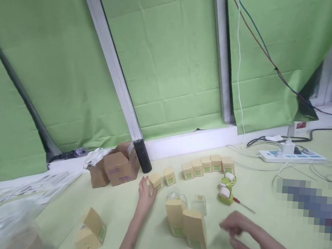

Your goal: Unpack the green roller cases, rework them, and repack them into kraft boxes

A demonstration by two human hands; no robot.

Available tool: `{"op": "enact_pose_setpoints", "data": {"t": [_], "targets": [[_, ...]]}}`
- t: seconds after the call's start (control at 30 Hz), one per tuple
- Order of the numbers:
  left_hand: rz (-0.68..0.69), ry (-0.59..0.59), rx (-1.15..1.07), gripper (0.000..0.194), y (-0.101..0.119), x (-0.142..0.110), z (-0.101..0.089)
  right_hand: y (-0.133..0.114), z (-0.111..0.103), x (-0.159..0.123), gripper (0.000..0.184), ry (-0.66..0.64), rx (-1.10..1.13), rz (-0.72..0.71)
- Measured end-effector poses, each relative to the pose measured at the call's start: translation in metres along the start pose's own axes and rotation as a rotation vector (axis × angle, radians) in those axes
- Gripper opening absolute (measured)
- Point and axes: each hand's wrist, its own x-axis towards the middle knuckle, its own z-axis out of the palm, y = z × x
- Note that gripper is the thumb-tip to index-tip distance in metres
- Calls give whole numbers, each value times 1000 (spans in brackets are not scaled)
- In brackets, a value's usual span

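My left hand (145,196) reaches forward over the pale green table and its fingertips touch a small tan box with a green label (155,181); the fingers look stretched out. Another small box (169,176) stands just right of it. My right hand (237,226) hovers low at the right of two taller tan boxes (187,224), fingers loosely curled with nothing visible in them. Clear plastic pieces (187,200) sit behind the tall boxes. Two small green and white items (226,188) lie beyond my right hand.
A row of several small tan boxes (208,167) stands farther back. Brown cartons (116,168) and a black cylinder (142,155) sit at the back left. An open tan box (91,231) lies near left. A power strip (291,155) with cables is at right.
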Motion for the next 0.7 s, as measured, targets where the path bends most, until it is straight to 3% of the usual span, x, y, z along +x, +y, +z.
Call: {"op": "enact_pose_setpoints", "data": {"t": [0.07,0.13,0.23,0.3,0.37,0.5,0.57,0.7], "targets": [[44,39,-6,32,6,-26,-4,4,-7,24,33,29,-208,-35],[80,31,-18,29,17,-57,-11,12,-10,53,45,-29,-417,-91],[117,10,-27,33,40,-107,-15,26,-3,89,66,-105,-470,-95],[153,13,-6,43,57,-139,-8,33,6,102,70,-159,-455,-121],[226,17,63,56,72,-165,6,36,15,104,64,-192,-438,-147],[129,122,126,79,88,-194,45,33,10,89,38,-102,-383,-102],[83,175,97,76,89,-196,58,29,-4,78,31,-19,-336,-51],[4,146,51,51,86,-194,68,23,-31,54,23,147,-251,43]]}}
